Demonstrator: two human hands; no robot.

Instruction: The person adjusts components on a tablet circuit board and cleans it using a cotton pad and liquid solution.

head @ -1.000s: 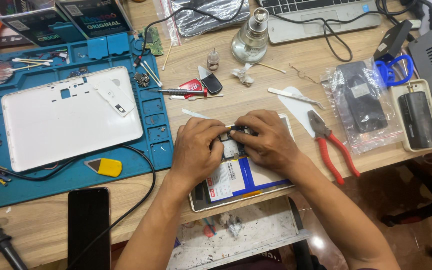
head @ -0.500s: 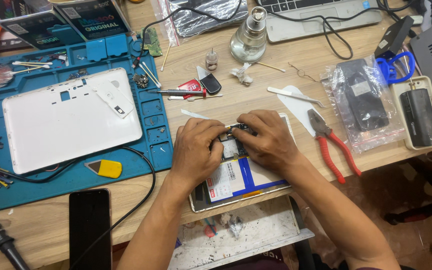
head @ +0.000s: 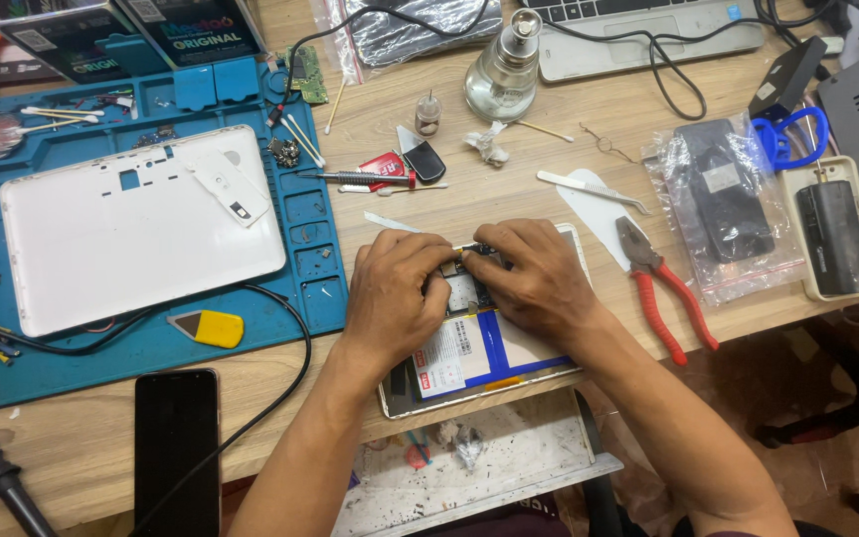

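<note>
Your left hand point(head: 395, 293) and right hand point(head: 539, 278) rest side by side on an opened tablet point(head: 469, 363) at the wooden table's point(head: 509, 189) near edge, fingers curled and pressing down on its upper circuit area, not gripping it. Red-handled pliers point(head: 663, 288) lie just right; a white back cover point(head: 131, 234) sits on the blue mat point(head: 315, 229) to the left.

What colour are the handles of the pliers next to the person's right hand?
Red. The metal-jawed pliers with red handles lie on the wooden table, shown best in the head view.
</note>
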